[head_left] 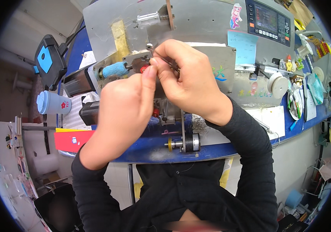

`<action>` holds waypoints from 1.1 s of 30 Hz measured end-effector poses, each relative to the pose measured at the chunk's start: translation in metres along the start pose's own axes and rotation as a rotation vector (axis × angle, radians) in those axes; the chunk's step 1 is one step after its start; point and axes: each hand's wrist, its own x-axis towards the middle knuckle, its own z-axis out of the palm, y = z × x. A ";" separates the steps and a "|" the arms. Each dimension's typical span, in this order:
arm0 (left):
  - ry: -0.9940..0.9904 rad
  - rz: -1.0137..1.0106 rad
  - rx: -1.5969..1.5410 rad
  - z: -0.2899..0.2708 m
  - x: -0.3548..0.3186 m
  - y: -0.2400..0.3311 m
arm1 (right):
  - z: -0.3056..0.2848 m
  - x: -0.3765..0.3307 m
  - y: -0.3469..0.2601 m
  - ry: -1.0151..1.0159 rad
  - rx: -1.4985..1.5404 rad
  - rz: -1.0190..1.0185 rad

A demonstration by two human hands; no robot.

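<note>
Both of my hands meet over a metal winding machine (198, 29), close to its small ring-tipped rod. My right hand (194, 77) is closed, pinching a thin dark metal tool (169, 65) whose exact kind I cannot make out. Just left of it, my left hand (125, 100) is closed with the thumb up, its fingertips meeting near the right hand's fingers. Whatever they pinch is hidden or too fine to see. A red round part (144, 68) shows behind the fingertips. Beside it lies a roller wrapped in light blue (114, 69) on the machine's shaft.
A control screen (268, 21) stands at the back right, above a blue paper note (243, 46). White spools (278, 87) sit at the right. On the left are a light blue cup (49, 102), a black stand (51, 73) and a red box (70, 142). A black motor (192, 142) lies near the front edge.
</note>
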 end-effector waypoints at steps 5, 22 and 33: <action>0.358 0.158 0.085 -0.034 0.028 0.002 | 0.000 0.001 0.000 0.007 -0.039 -0.038; 0.151 0.382 -0.079 -0.033 -0.016 -0.006 | -0.031 -0.023 -0.030 -0.332 -0.290 -0.045; 0.025 -0.158 -1.109 0.019 -0.128 0.005 | -0.033 -0.086 -0.092 -0.427 -0.027 0.098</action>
